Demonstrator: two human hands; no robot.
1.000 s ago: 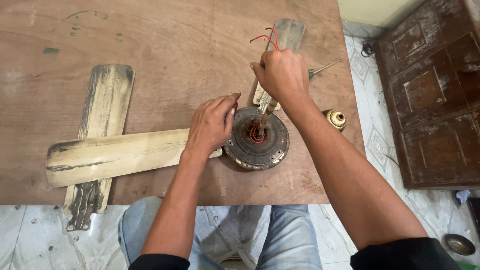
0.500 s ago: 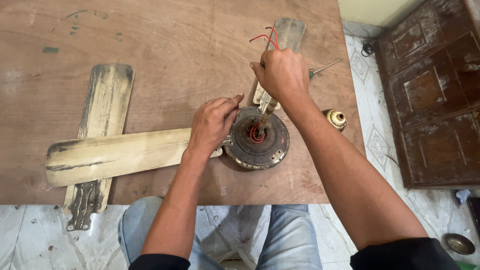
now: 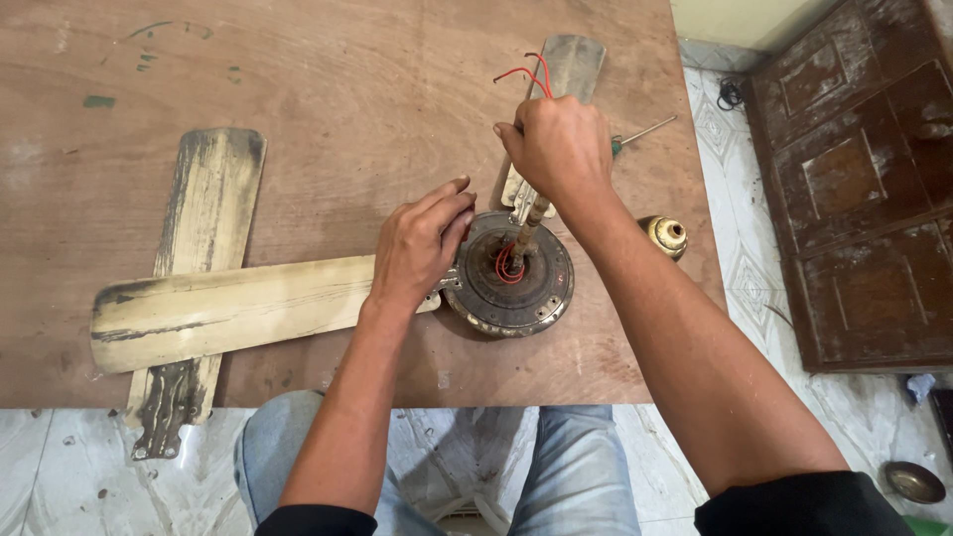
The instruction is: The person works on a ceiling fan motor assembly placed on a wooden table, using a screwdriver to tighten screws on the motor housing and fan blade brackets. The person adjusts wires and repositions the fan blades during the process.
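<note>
A dirty round ceiling fan motor (image 3: 511, 276) lies on a brown wooden board (image 3: 328, 109). A rusty down rod (image 3: 526, 230) rises from its middle, with red wires (image 3: 526, 71) coming out of the top. My right hand (image 3: 558, 147) is closed around the upper part of that rod. My left hand (image 3: 422, 243) rests at the motor's left edge, fingers curled over the bracket of a worn cream fan blade (image 3: 233, 310). Another blade (image 3: 568, 69) points away behind my right hand.
A loose cream blade (image 3: 199, 248) lies under the attached one, hanging over the board's near edge. A brass canopy cup (image 3: 665, 235) and a screwdriver (image 3: 640, 134) sit at the board's right side. A dark wooden door panel (image 3: 854, 189) lies on the tiled floor to the right.
</note>
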